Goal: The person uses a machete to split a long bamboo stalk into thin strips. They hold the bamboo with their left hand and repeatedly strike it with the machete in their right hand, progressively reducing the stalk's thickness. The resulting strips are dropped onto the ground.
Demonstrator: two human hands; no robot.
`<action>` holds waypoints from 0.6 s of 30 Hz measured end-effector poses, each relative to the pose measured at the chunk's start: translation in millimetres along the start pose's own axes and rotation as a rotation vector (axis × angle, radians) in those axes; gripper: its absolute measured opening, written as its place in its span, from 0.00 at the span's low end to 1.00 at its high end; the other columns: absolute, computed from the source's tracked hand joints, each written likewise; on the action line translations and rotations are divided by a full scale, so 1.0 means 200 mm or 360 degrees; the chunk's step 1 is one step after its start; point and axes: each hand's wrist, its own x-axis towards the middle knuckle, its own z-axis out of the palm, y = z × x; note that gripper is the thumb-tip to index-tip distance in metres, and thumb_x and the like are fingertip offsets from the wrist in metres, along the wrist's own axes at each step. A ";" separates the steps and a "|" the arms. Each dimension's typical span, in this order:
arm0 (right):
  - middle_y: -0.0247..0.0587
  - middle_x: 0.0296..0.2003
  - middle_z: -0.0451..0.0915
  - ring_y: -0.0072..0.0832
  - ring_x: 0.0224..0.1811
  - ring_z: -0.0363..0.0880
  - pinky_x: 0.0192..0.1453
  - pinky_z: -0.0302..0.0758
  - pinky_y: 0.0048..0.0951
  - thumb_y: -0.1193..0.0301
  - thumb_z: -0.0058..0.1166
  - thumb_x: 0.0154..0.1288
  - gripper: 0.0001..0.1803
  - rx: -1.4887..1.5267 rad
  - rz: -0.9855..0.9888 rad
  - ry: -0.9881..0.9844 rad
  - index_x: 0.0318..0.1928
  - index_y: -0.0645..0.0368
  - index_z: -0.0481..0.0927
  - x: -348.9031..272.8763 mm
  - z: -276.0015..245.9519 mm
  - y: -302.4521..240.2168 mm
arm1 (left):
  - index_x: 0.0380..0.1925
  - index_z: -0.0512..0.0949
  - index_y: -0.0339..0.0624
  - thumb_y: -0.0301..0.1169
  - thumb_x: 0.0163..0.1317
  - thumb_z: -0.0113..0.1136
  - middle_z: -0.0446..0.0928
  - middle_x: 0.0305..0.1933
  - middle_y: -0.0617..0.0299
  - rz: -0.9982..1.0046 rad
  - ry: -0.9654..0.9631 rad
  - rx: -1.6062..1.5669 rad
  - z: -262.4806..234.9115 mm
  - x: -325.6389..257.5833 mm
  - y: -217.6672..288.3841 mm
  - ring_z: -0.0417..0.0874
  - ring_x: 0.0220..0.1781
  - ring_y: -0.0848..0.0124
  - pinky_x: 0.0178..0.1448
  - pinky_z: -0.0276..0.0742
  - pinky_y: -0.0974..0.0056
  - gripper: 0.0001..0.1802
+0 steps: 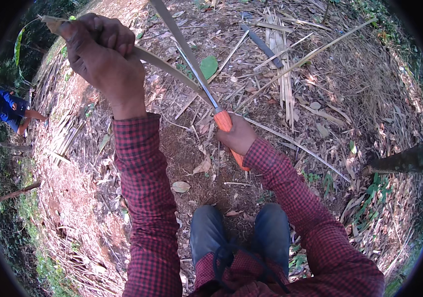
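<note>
My left hand (105,54) is raised at the upper left, its fingers closed round one end of a pale bamboo strip (169,69). From there the strip bends down and right to the base of a knife blade (204,81). My right hand (241,136), in front of my knees, grips the knife's orange handle (223,120), with the blade pointing up and left. A second flat strip (169,22) runs along the blade and out past the top edge. Whether the two strips join near the handle cannot be made out. A thin strip (295,143) extends from beside the right hand toward the lower right.
Split strips (284,84) lie piled at the upper right, beside a dark flat bar (263,45). A long pale stick (320,51) crosses them. Dry leaves litter the ground. A person in blue (6,109) is at the far left. A dark trunk (402,159) stands at right.
</note>
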 end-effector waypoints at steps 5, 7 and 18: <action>0.57 0.32 0.76 0.50 0.37 0.77 0.43 0.72 0.42 0.64 0.56 0.43 0.26 -0.0417 -0.0395 0.0145 0.43 0.66 0.70 -0.18 0.09 -0.30 | 0.22 0.66 0.45 0.52 0.61 0.50 0.58 0.15 0.71 -0.0026 -0.0059 0.0086 -0.02 -0.02 0.10 0.56 0.13 0.83 0.14 0.52 0.77 0.22; 0.57 0.34 0.77 0.48 0.38 0.77 0.45 0.74 0.41 0.64 0.56 0.43 0.28 -0.0658 -0.0192 0.0206 0.45 0.65 0.70 -0.09 0.10 -0.06 | 0.22 0.66 0.45 0.53 0.61 0.50 0.58 0.15 0.71 0.0002 -0.0043 0.0126 -0.05 0.01 0.11 0.56 0.13 0.83 0.14 0.52 0.77 0.23; 0.44 0.28 0.78 0.33 0.27 0.78 0.34 0.74 0.34 0.64 0.55 0.46 0.23 -0.0464 0.0630 -0.0031 0.44 0.62 0.72 0.18 -0.03 0.78 | 0.18 0.63 0.48 0.52 0.63 0.46 0.51 0.13 0.73 -0.0017 0.0255 0.0227 -0.24 0.06 0.12 0.48 0.13 0.81 0.18 0.47 0.74 0.23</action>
